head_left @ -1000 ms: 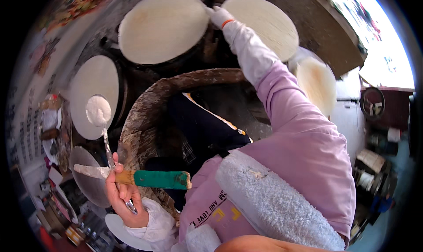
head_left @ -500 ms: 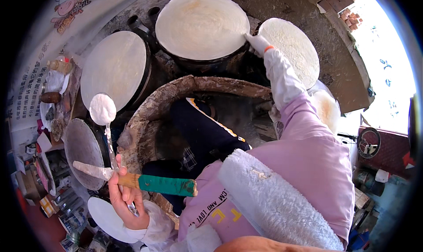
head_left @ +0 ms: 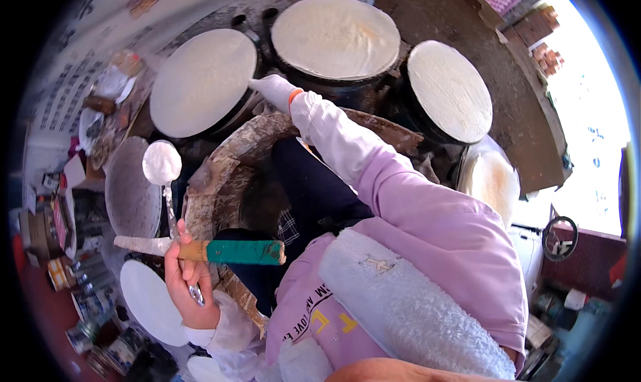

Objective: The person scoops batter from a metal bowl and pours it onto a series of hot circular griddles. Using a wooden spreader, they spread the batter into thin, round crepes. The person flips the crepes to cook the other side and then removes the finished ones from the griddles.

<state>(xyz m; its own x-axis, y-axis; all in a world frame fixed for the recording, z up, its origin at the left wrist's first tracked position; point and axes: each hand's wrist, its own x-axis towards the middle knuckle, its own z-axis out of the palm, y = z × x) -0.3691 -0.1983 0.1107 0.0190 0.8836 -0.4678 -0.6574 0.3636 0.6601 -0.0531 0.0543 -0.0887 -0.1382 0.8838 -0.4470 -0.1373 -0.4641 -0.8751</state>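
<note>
My left hand (head_left: 191, 275) is closed around two handles at once. One is a ladle (head_left: 162, 163) whose bowl carries white batter or flour. The other is a flat scraper (head_left: 143, 244) with a batter-coated blade and a green-wrapped handle (head_left: 246, 252). My right hand (head_left: 275, 92), in a white glove with an orange band at the wrist, reaches across to the left round griddle. Its fingers are drawn together at the right edge of a thin pale pancake (head_left: 200, 82); what they pinch, if anything, is too small to make out.
Another pancake (head_left: 340, 38) covers the middle griddle, with wrinkles toward its right side. A third pancake (head_left: 451, 92) lies on the right griddle, beside a browned stack (head_left: 491, 182). A bare grey griddle (head_left: 133, 185) stands at left. A crusted curved rim (head_left: 214, 175) surrounds my legs.
My right hand has moved left, from the middle griddle's right edge to the left griddle's right edge. Wrinkles now show in the middle pancake. My left hand still holds the ladle and scraper.
</note>
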